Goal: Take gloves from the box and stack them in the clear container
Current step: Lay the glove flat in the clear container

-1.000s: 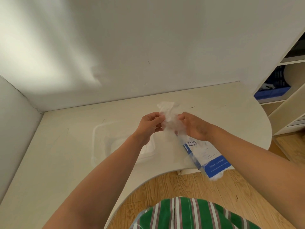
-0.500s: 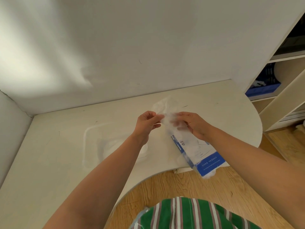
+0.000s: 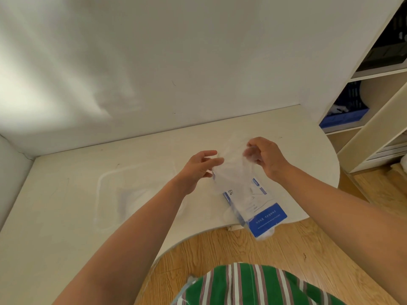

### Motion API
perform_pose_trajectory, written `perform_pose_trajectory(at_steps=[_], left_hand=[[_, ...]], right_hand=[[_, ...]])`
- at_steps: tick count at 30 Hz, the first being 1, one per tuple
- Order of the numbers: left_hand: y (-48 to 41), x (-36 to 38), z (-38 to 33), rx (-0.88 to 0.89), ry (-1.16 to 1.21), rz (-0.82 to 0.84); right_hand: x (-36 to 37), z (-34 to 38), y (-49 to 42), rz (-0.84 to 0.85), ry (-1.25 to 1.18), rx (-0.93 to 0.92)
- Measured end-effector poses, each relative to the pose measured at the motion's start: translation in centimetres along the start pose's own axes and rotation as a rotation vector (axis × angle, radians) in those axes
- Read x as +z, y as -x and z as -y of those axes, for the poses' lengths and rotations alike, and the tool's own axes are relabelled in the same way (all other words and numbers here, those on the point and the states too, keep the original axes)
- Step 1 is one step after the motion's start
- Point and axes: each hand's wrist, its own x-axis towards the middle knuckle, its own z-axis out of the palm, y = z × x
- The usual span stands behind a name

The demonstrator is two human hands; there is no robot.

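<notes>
A thin see-through plastic glove (image 3: 233,170) is stretched in the air between my two hands, above the table. My left hand (image 3: 201,166) pinches its left edge with thumb and fingertips. My right hand (image 3: 263,156) grips its right edge with curled fingers. Under the glove lies the white and blue glove box (image 3: 255,208), its near end sticking out over the table's front edge. The clear container (image 3: 103,188) stands on the table left of my left forearm, with a few pale gloves (image 3: 134,199) lying flat inside.
The cream table (image 3: 66,227) fills a corner, with white walls behind and to the left. Its front edge curves inward over a wooden floor (image 3: 242,249). Open shelves (image 3: 374,119) with a blue crate (image 3: 345,111) stand at the right.
My hands, close together around a bunched glove, have drawn apart and spread it out flat. My right hand has moved right and up. The view has shifted slightly.
</notes>
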Motion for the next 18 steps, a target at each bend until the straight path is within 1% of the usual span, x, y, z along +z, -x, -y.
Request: perform_pose_trajectory(at_steps=[3, 4, 6, 8, 9, 10, 11, 12, 13, 14, 15, 16, 17, 18], left_hand=[[-0.4, 0.3, -0.9, 0.083, 0.015, -0.069], [-0.6, 0.5, -1.2, 0.106, 0.022, -0.068], [-0.8, 1.0, -1.9, 0.105, 0.02, -0.011], [-1.0, 1.6, -2.5, 0.061, -0.053, 0.086], [-1.0, 1.9, -2.7, 0.044, -0.123, 0.143], [-0.9, 2.2, -2.8, 0.042, -0.186, 0.188], [-0.9, 2.5, -2.8, 0.049, -0.217, 0.198], [-0.8, 2.6, -2.7, 0.055, -0.214, 0.173], [-0.8, 2.7, -2.5, 0.071, -0.195, 0.13], [-0.8, 2.7, -2.4, 0.091, -0.164, 0.082], [-0.7, 2.5, -2.2, 0.107, -0.13, 0.036], [-0.6, 2.3, -2.1, 0.118, -0.105, -0.003], [-0.5, 1.8, -2.0, 0.127, -0.092, -0.035], [-0.3, 1.3, -1.9, 0.133, -0.087, -0.06]], right_hand=[[-0.3, 0.4, 0.2, 0.091, 0.089, -0.042], [-0.3, 0.5, 0.2, 0.136, 0.117, -0.049], [-0.6, 0.9, 0.2, 0.26, 0.186, -0.029], [-0.8, 1.0, 0.1, 0.38, 0.239, 0.003], [-0.7, 1.1, 0.1, 0.396, 0.245, -0.001], [-0.7, 0.9, -0.2, 0.376, 0.231, -0.015], [-0.8, 0.7, -0.4, 0.344, 0.189, -0.01], [-1.0, 0.6, -0.7, 0.342, 0.125, 0.036], [-1.3, 0.5, -0.9, 0.422, 0.034, 0.144], [-1.6, 0.4, -0.9, 0.546, -0.054, 0.286], [-1.7, 0.4, -0.7, 0.639, -0.077, 0.4], [-1.9, 0.3, -0.7, 0.677, -0.017, 0.435], [-1.9, 0.2, -0.8, 0.657, 0.087, 0.408], [-1.8, 0.1, -0.9, 0.588, 0.177, 0.339]])
